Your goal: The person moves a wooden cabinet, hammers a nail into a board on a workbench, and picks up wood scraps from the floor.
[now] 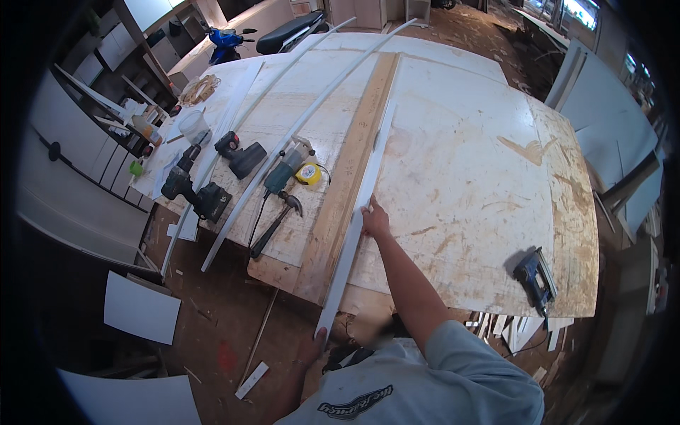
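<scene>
While the fingers of the left hand grasp its near end, the long, narrow strip runs beyond them past the fingers of the right hand, which touch its right side; whether these clasp it cannot be told. Pale grey-white, smooth and straight, the strip lies left of the right fingertips, alongside a brown wooden board, its near end overhanging the worktable.
</scene>
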Motion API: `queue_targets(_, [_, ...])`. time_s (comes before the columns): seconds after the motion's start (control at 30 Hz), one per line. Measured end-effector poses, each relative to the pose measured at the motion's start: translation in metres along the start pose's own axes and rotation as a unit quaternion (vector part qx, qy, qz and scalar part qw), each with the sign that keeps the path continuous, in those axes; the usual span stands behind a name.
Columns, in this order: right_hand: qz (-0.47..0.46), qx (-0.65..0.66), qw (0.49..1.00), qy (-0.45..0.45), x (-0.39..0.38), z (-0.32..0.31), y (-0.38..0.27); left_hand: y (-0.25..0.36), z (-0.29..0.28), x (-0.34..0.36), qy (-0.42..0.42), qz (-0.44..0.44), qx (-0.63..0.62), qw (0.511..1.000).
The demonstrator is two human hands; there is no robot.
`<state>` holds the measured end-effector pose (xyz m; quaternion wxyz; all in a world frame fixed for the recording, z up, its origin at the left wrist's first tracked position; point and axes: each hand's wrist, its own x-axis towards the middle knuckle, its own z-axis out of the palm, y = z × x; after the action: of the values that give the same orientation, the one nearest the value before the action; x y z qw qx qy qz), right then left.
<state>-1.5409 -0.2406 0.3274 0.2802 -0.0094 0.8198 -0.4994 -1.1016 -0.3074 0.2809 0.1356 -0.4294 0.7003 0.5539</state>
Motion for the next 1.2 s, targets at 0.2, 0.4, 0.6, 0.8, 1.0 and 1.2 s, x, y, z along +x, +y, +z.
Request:
queue_targets(0.2, [-0.168, -0.117, 0.969, 0.135, -0.029, 0.017, 0.067, -0.001, 0.008, 0.035, 0.009, 0.041, 0.04, 0.998])
queue_targets(0.4, [-0.033, 0.066, 0.994, -0.082, -0.174, 0.057, 0.089, 0.002, 0.005, 0.018, -0.037, -0.014, -0.011, 0.999])
queue_targets(0.6, [-0.052, 0.061, 0.996, -0.048, -0.157, 0.046, 0.079, 0.042, 0.012, 0.025, -0.027, -0.007, -0.006, 1.0])
queue_targets(0.8, [-0.062, 0.028, 0.997, -0.033, -0.108, 0.035, 0.062, 0.089, 0.016, 0.049, 0.052, 0.047, 0.043, 0.997])
queue_targets(1.0, [-0.014, 0.033, 0.998, -0.043, -0.083, -0.002, 0.029, 0.11, 0.015, 0.027, 0.169, 0.118, 0.132, 0.97])
queue_targets(1.2, [-0.054, 0.037, 0.998, -0.016, -0.045, -0.002, 0.03, 0.152, 0.012, 0.022, 0.094, 0.423, 0.455, 0.778])
